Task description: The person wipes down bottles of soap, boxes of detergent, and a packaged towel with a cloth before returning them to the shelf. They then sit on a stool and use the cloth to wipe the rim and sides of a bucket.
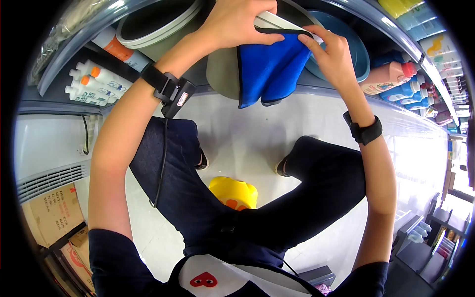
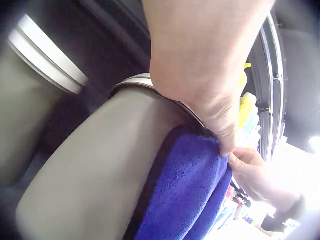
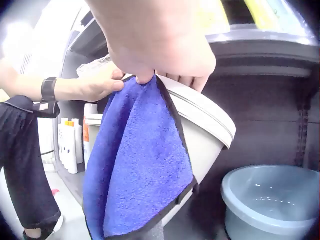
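A blue towel (image 1: 274, 67) with black edging hangs over the white rim of a grey bucket (image 1: 222, 74), its lower part draped down the bucket's outer wall. My left hand (image 1: 235, 22) pinches the towel at the rim, thumb outside and fingers reaching over the edge. Close beside it, my right hand (image 1: 334, 52) pinches the towel's upper edge between thumb and fingers. In the right wrist view the towel (image 3: 145, 165) falls in folds below my right thumb, and the bucket (image 3: 207, 150) tilts. The left wrist view shows both thumbs almost meeting at the towel (image 2: 187, 175).
Another grey bucket (image 1: 163, 42) stands on the shelf at left, beside white bottles (image 1: 101, 84). At right are a blue basin (image 3: 270, 217) and a pink jug (image 1: 388, 76). A yellow stool (image 1: 232, 190) is on the floor between the legs. Cardboard boxes (image 1: 54, 215) stand lower left.
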Demonstrator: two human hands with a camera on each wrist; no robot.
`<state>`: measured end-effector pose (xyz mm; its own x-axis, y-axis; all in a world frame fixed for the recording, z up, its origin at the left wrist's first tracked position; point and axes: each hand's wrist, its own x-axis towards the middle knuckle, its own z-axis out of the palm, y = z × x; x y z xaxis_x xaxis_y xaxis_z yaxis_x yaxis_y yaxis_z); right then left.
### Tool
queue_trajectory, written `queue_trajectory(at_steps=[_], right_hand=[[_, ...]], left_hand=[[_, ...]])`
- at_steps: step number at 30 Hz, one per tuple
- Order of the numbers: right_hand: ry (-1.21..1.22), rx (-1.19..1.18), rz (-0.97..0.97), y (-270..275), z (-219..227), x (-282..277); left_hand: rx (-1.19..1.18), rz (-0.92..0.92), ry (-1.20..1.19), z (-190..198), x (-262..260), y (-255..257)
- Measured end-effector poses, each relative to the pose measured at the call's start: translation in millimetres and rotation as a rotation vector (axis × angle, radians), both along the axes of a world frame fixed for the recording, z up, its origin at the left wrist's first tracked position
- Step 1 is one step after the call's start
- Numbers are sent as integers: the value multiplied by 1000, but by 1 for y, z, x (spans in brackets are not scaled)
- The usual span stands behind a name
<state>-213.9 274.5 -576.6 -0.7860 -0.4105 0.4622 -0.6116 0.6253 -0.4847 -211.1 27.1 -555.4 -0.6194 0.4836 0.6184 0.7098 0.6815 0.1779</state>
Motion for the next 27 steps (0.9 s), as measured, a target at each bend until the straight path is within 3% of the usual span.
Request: queue_trajectory(at_steps=[8,20,23,27], right_hand=[[89,1,19,-4,-5,0],[-34,49,-66,-14,4,6],[2,-87,107,-10,-8,-7],[-86,-44,110,-3,-1,-3]], left_hand=[[-25,75,-28,1,3,-1],[-75,120,40,-4,4,2],[-43,80,23,-1,4,0],[-45,48,40,-1,2,-2]])
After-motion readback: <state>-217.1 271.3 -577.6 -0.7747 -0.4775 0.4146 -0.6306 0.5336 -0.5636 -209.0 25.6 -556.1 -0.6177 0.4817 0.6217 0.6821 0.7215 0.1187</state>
